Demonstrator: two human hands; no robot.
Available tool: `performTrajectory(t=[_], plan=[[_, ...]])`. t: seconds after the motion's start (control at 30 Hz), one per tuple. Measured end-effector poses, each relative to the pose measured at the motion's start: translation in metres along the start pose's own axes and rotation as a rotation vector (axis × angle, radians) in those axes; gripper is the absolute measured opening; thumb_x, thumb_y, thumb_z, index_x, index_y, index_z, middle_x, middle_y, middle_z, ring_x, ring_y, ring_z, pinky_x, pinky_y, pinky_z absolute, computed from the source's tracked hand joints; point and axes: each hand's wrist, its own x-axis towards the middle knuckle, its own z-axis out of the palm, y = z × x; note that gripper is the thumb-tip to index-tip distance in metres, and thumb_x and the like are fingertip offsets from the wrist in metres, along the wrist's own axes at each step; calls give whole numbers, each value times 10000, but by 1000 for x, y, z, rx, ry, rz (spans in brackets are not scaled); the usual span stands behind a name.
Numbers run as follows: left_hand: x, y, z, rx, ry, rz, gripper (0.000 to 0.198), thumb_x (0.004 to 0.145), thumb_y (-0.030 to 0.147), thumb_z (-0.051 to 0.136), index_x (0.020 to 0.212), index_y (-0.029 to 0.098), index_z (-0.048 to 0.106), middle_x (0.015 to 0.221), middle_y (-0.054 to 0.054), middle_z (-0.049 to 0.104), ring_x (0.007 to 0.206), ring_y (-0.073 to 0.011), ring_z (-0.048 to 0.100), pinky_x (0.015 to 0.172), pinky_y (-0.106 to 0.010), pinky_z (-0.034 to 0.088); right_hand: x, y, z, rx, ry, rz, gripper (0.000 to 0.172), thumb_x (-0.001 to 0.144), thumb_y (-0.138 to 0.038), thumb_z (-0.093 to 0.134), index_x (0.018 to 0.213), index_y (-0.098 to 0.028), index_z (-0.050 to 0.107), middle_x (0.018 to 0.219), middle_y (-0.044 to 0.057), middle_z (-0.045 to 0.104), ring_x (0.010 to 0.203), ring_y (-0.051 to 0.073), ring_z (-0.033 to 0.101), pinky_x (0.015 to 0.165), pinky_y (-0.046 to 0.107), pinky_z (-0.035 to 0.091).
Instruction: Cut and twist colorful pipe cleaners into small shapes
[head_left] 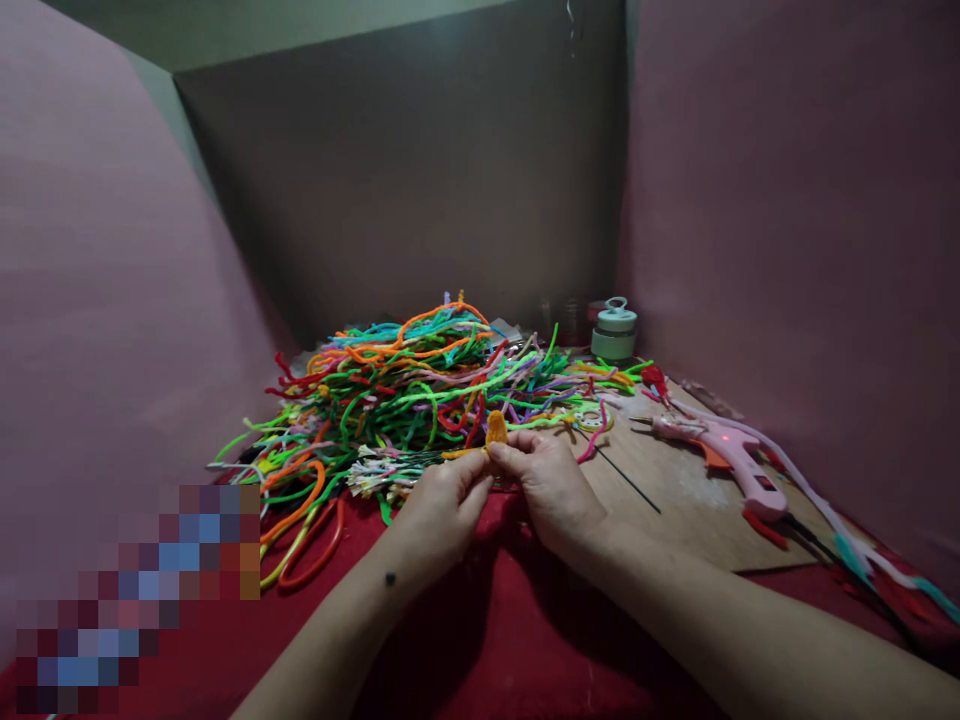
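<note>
Above the red cloth, my left hand (pixel 451 492) and my right hand (pixel 546 482) meet, fingertips pinched together. Between them is an orange-yellow pipe cleaner (pixel 496 428), bent into a small rounded petal-like shape that stands up from the fingers. One end of it sticks out to the left, over my left hand. Both hands grip the piece near its base, which the fingers hide. Just behind lies a big heap of colourful pipe cleaners (pixel 420 385). A bundle of pale-tipped thin stems (pixel 375 472) lies left of my left hand.
A pink glue gun (pixel 724 450) with a red light lies on a wooden board (pixel 690 500) at the right. A dark thin stick (pixel 622 475) rests on the board. A pale green lidded jar (pixel 615 330) stands behind. Pink panels (pixel 795 220) enclose the sides.
</note>
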Motion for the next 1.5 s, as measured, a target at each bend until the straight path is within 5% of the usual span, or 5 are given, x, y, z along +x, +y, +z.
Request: performTrajectory(t=[0.63, 0.83, 1.03, 1.23, 1.5], plan=[[-8, 0, -8, 386, -16, 66, 215, 832, 268, 436, 732, 193, 611, 616, -13, 597, 539, -128, 507, 524, -230, 312, 3, 5, -3, -134, -30, -13, 209, 626, -332, 627, 612, -153, 520, 550, -38, 472, 500, 82, 381, 501, 231, 299], [-4, 10, -27, 37, 413, -69, 226, 751, 381, 565, 735, 171, 648, 646, 6, 602, 598, -113, 512, 548, -199, 375, -1, 4, 0, -267, -42, -33, 212, 659, -327, 596, 592, -160, 484, 497, -52, 417, 463, 73, 329, 470, 228, 259], [5, 4, -18, -296, 195, -135, 180, 710, 298, 606, 790, 145, 657, 724, -15, 629, 643, -114, 540, 590, -206, 430, -9, 6, 4, -343, -114, -31, 232, 675, -356, 599, 638, -140, 526, 563, -26, 457, 509, 79, 357, 492, 224, 287], [4, 3, -15, -475, 227, -222, 164, 675, 278, 638, 635, 122, 613, 584, 5, 552, 541, -75, 471, 505, -180, 376, -10, 4, 4, -390, -181, -35, 208, 687, -308, 585, 588, -143, 507, 540, -39, 415, 494, 64, 317, 472, 216, 256], [6, -10, -36, -528, -119, -236, 222, 670, 333, 646, 747, 127, 616, 556, 26, 501, 436, -34, 361, 402, -156, 253, -14, 4, 3, -267, -311, 108, 237, 666, -330, 623, 597, -145, 492, 514, -47, 399, 458, 55, 306, 457, 219, 239]])
